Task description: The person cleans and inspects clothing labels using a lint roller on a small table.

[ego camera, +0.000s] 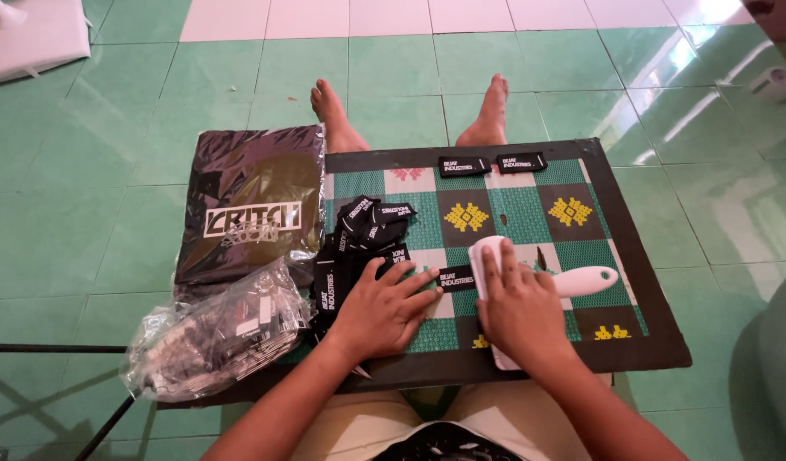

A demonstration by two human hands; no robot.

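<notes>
The person sits on the floor with a low surface over their legs. It is a dark board with a green, yellow and white checked top.

The left hand lies flat, fingers spread, grip released. Its fingertips touch one small black label in the middle of the board. The label looks thin, light and soft, like cloth. It would likely bend and slide easily, so pinching it by an edge seems best.

The right hand presses down flat on a white tool with a fat handle that sticks out to the right. The palm covers it, and the fingers are not curled around it. The tool looks hard and stiff, and the handle is the easy place to hold it.

A loose pile of black labels sits on the left side of the board. Two more labels lie at the far edge. Left of the board lie a dark folded shirt in a shiny bag and, nearer, a crinkly clear bag full of small things.

The floor has shiny green tiles, with white tiles farther away. The person's bare feet poke out past the board.
</notes>
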